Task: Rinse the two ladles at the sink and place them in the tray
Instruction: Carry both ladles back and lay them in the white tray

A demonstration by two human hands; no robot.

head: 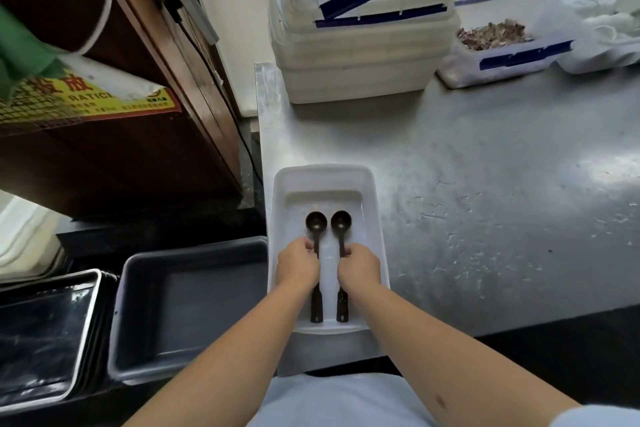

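Head cam: the white tray point(375, 218) sits at the front left corner of the steel worktop point(502, 201), and both dark ladles are lying in it side by side, bowls pointing to the back. The left hand point(298, 265) is closed around the left ladle point(316, 224) handle and the right hand point(360, 269) is pinching the right ladle point(341, 222) handle. Stacked plastic boxes point(363, 55) sit at the worktop's back left corner, and a grey tub point(194, 305) is just off its left edge.

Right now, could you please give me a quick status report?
Left hand and right hand each grip a ladle handle. Both ladles lie in white tray. Nothing obstructing.
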